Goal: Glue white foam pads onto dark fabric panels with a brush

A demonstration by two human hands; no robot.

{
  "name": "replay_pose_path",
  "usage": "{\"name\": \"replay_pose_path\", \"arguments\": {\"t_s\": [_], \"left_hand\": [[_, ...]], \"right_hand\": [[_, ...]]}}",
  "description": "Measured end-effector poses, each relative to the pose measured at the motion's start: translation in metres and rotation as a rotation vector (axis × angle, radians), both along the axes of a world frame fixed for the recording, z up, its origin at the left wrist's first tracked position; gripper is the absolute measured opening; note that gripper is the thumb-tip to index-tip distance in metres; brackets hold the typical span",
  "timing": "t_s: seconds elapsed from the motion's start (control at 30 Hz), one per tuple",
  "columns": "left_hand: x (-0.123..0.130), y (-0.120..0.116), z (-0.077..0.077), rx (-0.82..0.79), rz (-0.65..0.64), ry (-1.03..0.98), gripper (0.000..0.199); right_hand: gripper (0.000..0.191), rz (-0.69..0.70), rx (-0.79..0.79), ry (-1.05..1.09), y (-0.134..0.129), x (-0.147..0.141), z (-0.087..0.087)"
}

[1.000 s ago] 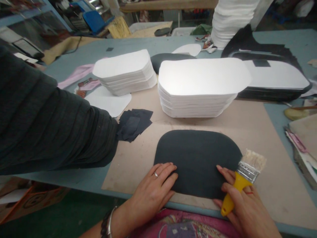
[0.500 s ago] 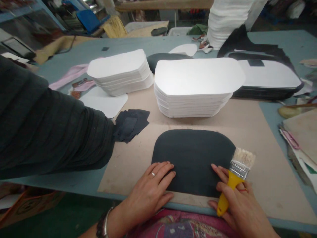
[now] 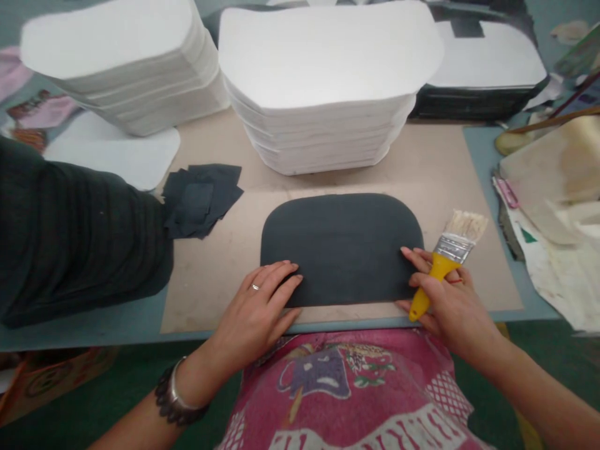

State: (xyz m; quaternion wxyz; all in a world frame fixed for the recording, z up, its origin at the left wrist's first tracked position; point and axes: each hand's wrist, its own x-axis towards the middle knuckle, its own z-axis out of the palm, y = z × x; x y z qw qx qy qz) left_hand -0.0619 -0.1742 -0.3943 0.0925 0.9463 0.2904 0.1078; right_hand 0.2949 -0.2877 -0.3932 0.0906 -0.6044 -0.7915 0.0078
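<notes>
Fingers of the left hand (image 3: 265,297) are lying flat, slightly spread, on the near-left corner of the dark panel (image 3: 342,250); the right hand's (image 3: 447,294) are pinching the yellow-handled brush (image 3: 438,265) over its right edge. Wrists are angling inward. The left palm is facing down, hidden. The left dark stack (image 3: 84,231) is running out of view.

Left hand (image 3: 267,297): one, palm down, fingers extended close together, thumb on the side nearer the body. Right hand (image 3: 445,297): one, well apart from the left, fingers partly curled in a grip, fingertips toward the left. Forearms: two, bare, one behind each hand, both angled inward.
</notes>
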Motion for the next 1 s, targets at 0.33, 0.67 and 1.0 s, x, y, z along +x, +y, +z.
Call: {"name": "replay_pose_path", "arguments": {"t_s": [0.33, 0.67, 1.0], "left_hand": [[0.001, -0.001, -0.001, -0.03, 0.015, -0.029, 0.046], [-0.009, -0.003, 0.001, -0.356, 0.49, -0.424, 0.046], [0.005, 0.019, 0.01, -1.077, 0.895, -1.117, 0.045]], "right_hand": [[0.029, 0.007, -0.013, -0.002, 0.006, 0.01, -0.002], [0.038, -0.222, -0.033, 0.451, 0.002, 0.015, -0.001], [0.038, -0.501, 0.064, 1.018, 0.035, -0.004, 0.004]]}}
